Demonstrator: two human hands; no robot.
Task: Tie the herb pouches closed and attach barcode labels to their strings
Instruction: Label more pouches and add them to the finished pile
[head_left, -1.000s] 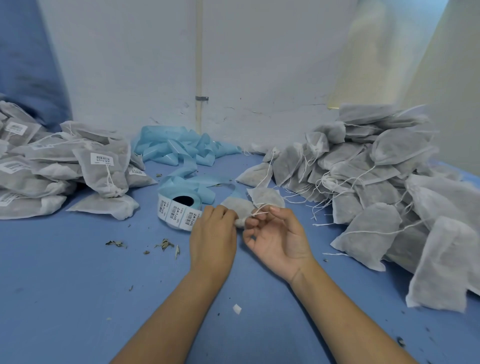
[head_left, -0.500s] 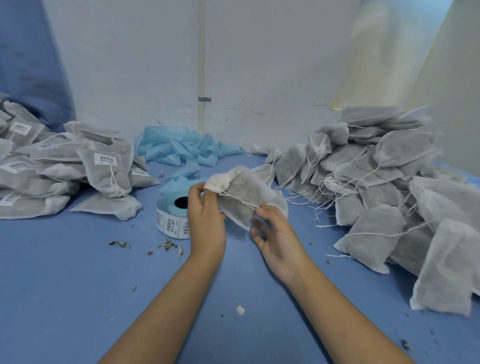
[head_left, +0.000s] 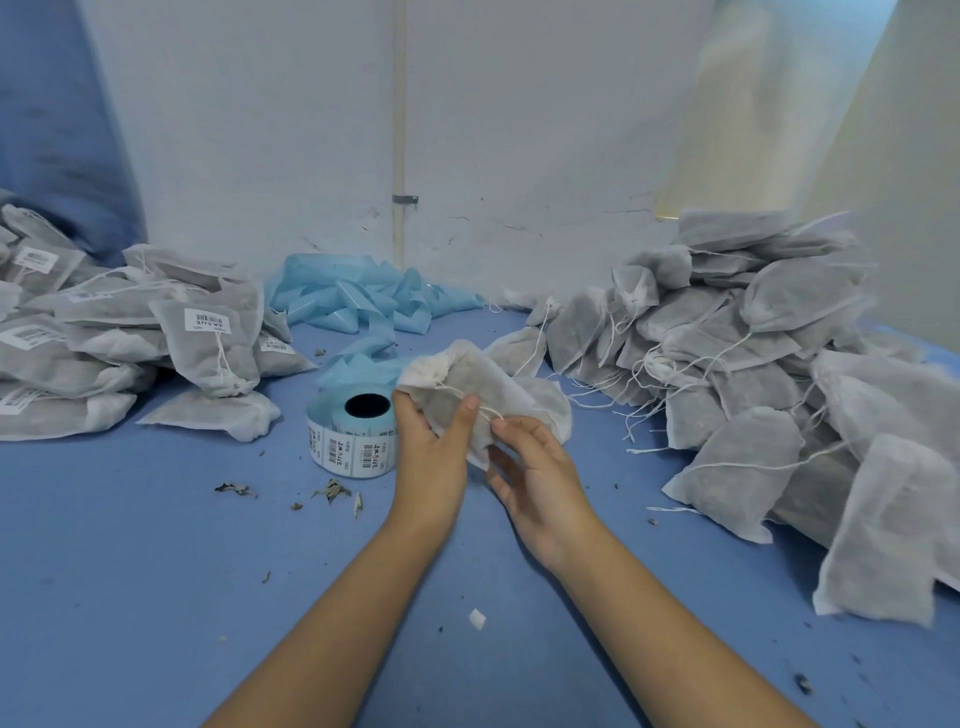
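A grey herb pouch with a white drawstring is lifted above the blue table, its gathered mouth pointing up and left. My left hand grips the pouch near its neck, thumb laid across the front. My right hand pinches the white string just right of that thumb. A roll of barcode labels on light blue backing stands on the table just left of my left hand.
A pile of labelled pouches lies at the left. A large heap of unlabelled pouches with loose strings fills the right side. Used blue backing tape is bunched by the white wall. Herb crumbs dot the blue table.
Both hands have lifted the pouch off the table and turned its mouth up and left. The right hand now pinches the string closer to the left thumb.
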